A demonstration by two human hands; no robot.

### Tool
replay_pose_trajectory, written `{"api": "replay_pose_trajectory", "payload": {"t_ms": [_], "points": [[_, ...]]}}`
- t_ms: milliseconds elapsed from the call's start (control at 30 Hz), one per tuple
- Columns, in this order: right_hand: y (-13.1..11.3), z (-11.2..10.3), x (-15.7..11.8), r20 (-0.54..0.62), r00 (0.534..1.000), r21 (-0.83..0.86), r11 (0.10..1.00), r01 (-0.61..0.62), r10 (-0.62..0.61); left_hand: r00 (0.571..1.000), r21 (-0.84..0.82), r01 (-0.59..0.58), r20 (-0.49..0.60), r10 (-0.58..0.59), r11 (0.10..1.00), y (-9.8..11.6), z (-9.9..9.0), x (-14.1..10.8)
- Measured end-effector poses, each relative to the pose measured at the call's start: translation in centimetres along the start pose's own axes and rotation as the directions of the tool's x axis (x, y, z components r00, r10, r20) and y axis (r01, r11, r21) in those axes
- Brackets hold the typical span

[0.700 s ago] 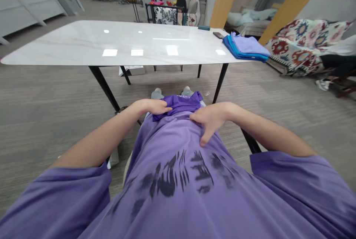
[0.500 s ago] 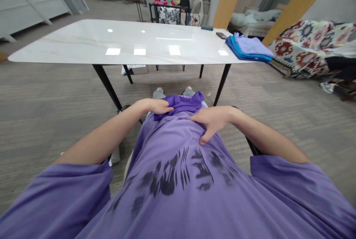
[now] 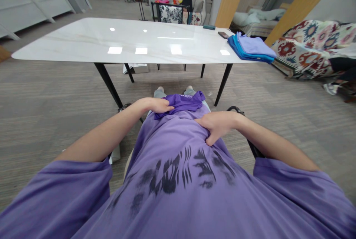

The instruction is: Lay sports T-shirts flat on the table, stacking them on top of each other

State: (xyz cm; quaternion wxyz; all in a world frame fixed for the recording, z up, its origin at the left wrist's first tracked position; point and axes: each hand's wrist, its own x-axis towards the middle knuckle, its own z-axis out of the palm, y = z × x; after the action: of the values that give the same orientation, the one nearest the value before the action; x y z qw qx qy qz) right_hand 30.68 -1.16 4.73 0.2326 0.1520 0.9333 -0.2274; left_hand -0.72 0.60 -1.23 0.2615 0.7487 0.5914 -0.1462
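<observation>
A dark purple shirt [image 3: 187, 102] with white lettering lies bunched on my lap. My left hand [image 3: 161, 105] is at its left side, closed on the fabric, with some fingers hidden in the folds. My right hand [image 3: 218, 124] rests against the front of the lighter purple T-shirt [image 3: 178, 135] that I wear. Its thumb and fingers are apart and nothing shows between them. Black brush-like marks run across the chest of the worn T-shirt.
Ahead stands a glossy white table [image 3: 83, 42] on black legs. A stack of folded blue and lavender clothes [image 3: 254, 46] lies at its right end, near a phone [image 3: 222, 35] and a dark teal case [image 3: 209, 27]. Beyond the table sits a person [image 3: 186, 0]. A patterned sofa [image 3: 294, 53] is at right.
My right hand has shifted slightly right and down across the worn T-shirt. My left hand and the dark purple shirt stay in place. The view has turned slightly.
</observation>
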Motion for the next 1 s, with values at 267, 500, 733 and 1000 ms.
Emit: {"api": "replay_pose_trajectory", "payload": {"t_ms": [267,500,733,1000], "points": [[0.0,-3.5,-0.3,0.039,0.999,0.043,0.999,-0.033,0.031,1.000,0.039,-0.004,0.015,0.004,0.999,0.2,0.0,-0.1],[-2.7,-2.7,1.9,-0.009,1.000,-0.231,0.973,-0.022,0.020,1.000,0.032,-0.016,0.014,0.015,0.999,0.1,0.0,-0.2],[-2.1,-5.0,2.3,-0.014,0.999,-0.076,0.996,0.047,-0.048,1.000,0.036,0.012,0.008,-0.013,0.999,0.5,-0.2,-0.4],[-3.0,-5.8,4.4,0.023,0.993,-0.091,0.989,0.118,-0.117,1.000,0.046,0.000,0.009,0.000,0.999,0.6,-0.4,-0.6]]}}
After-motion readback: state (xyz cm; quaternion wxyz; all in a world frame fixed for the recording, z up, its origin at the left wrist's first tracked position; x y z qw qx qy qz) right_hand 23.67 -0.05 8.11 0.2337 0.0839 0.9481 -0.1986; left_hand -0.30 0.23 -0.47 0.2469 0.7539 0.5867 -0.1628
